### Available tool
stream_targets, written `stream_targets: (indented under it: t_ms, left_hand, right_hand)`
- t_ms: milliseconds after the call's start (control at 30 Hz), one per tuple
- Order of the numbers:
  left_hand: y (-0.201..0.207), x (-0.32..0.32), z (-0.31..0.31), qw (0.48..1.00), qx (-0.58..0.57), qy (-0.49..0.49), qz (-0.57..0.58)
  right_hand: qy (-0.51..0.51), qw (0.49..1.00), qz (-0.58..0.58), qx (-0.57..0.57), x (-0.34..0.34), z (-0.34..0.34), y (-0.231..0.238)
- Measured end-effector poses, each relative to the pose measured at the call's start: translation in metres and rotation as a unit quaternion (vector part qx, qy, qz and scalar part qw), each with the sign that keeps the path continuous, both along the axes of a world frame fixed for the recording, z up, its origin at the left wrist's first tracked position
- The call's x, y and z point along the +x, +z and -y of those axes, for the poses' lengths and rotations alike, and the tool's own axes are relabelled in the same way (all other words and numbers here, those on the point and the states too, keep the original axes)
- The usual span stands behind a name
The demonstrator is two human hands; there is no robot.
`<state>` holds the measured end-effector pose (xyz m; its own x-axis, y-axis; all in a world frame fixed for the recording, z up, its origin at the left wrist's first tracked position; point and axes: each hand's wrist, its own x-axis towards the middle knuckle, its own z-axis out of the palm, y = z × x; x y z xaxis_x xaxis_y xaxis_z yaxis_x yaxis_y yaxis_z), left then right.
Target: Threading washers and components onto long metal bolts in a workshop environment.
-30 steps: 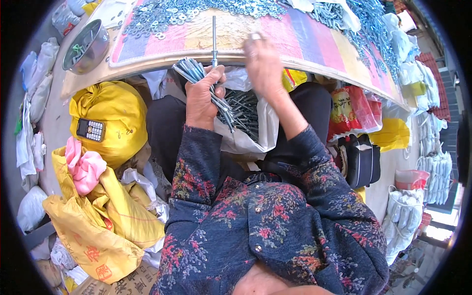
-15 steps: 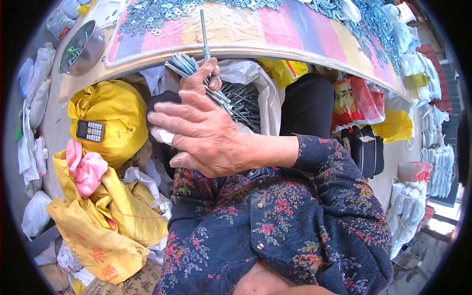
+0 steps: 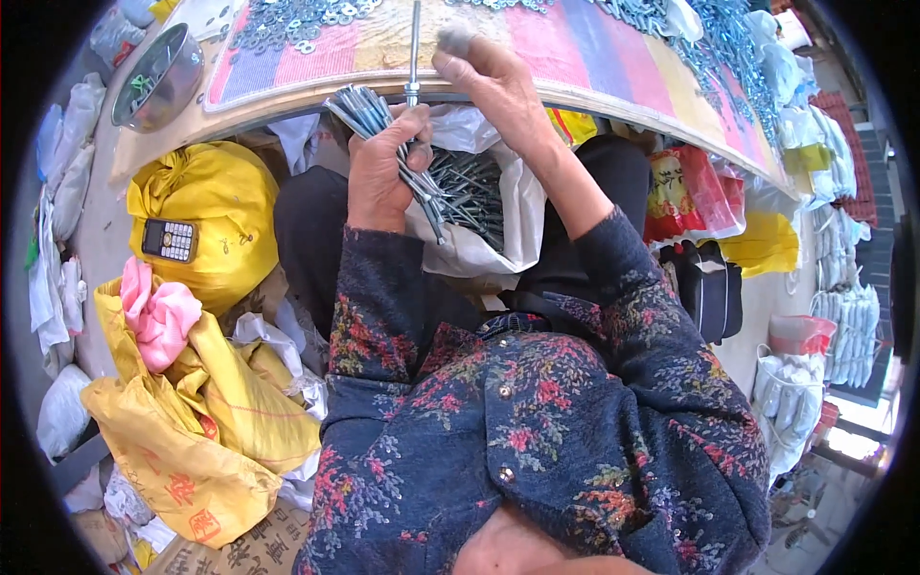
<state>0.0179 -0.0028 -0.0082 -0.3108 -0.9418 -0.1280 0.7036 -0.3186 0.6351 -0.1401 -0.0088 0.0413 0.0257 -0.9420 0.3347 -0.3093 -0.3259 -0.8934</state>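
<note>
My left hand point(image 3: 388, 168) is closed around a bundle of long metal bolts point(image 3: 359, 110) that slants from upper left to lower right. Between its thumb and fingers one single bolt point(image 3: 414, 48) stands upright, with a nut and washer point(image 3: 412, 92) just above the thumb. Over the table's near edge is my right hand point(image 3: 494, 91), its thumb and fingers slightly bent and apart, fingertips a little blurred. I see nothing in it. Below the hands, a white sack point(image 3: 525, 216) between my knees holds many more bolts point(image 3: 474, 192).
Piles of washers point(image 3: 287, 24) and small metal parts point(image 3: 724, 57) lie on the striped cloth point(image 3: 565, 53) covering the table. A metal bowl point(image 3: 158, 81) stands at the left corner. A phone point(image 3: 170, 240) rests on a yellow bag point(image 3: 230, 206); other bags surround me.
My right hand has left its place over the left hand and moved up and right to the table edge. The left hand still grips the bundle, now uncovered.
</note>
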Motion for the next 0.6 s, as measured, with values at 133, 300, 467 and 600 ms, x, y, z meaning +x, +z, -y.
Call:
stream_targets:
  t_ms: [133, 300, 467, 600]
  left_hand:
    - [0.008, -0.007, -0.015, 0.985, -0.038, 0.074, 0.149]
    - [0.020, 0.011, -0.020, 0.968, -0.055, 0.024, 0.244]
    - [0.013, 0.014, -0.025, 0.968, -0.055, -0.015, 0.243]
    - [0.012, 0.009, -0.045, 0.960, -0.064, -0.084, 0.260]
  right_hand:
    - [-0.049, 0.994, -0.090, 0.034, 0.031, -0.024, -0.008]
    - [-0.074, 0.986, -0.149, 0.001, 0.007, -0.033, -0.012]
    - [-0.046, 0.966, -0.254, 0.025, -0.016, -0.041, -0.003]
    - [0.041, 0.975, -0.218, 0.015, 0.008, -0.038, 0.028]
